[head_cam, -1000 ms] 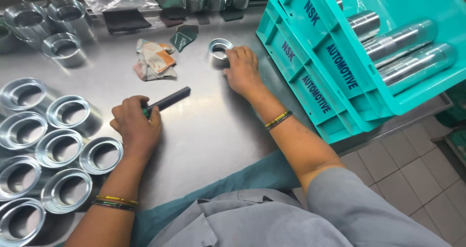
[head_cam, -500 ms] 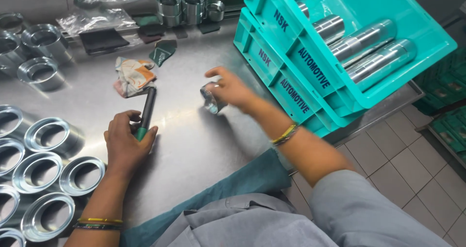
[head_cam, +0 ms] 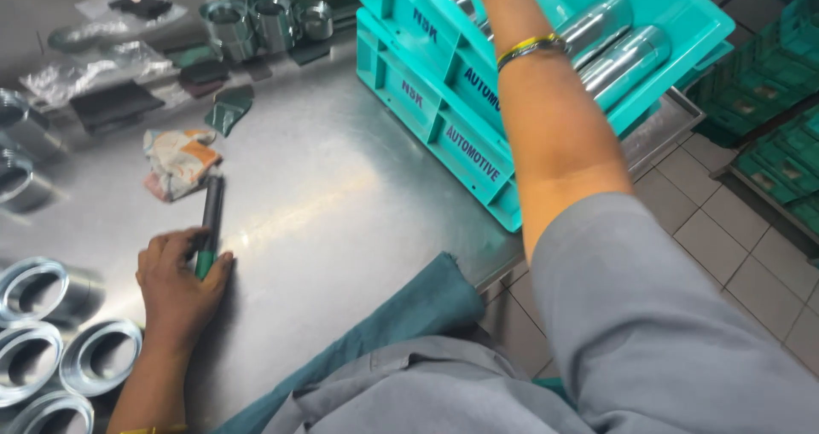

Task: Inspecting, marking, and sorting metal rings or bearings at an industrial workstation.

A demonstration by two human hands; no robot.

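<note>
Steel counter (head_cam: 341,195) carries stacked teal plastic crates (head_cam: 478,84), into which the right arm (head_cam: 546,118) reaches, its grip out of view. Left hand (head_cam: 175,285) curls around a dark green-tipped marker pen (head_cam: 209,221), long axis pointing away beyond the grip; shiny metal rings (head_cam: 98,357) lie beside.
</note>
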